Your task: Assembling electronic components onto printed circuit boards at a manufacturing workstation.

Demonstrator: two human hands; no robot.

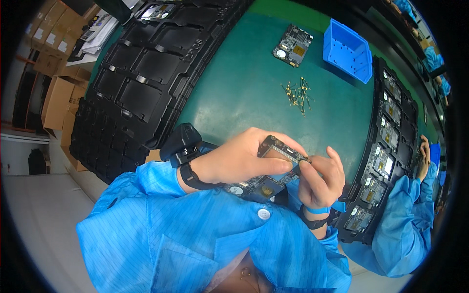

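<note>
My left hand [239, 158] grips a dark circuit board [273, 168] close to my chest, thumb across its lower face and fingers curled over its top edge. My right hand [320, 178] pinches the board's right edge between thumb and forefinger; whether a small part sits in that pinch I cannot tell. Both wrists wear black straps, and a black device [183, 141] sits on the left one. On the green mat [244, 93] beyond lies a loose pile of small gold pins [298, 93].
Stacked empty black trays [141, 83] fill the left. A black tray of circuit boards [386, 156] runs down the right. A blue bin [348, 50] and another board [293, 45] lie at the back. Another person's blue sleeve [410, 215] is at right. Cardboard boxes [53, 73] stand far left.
</note>
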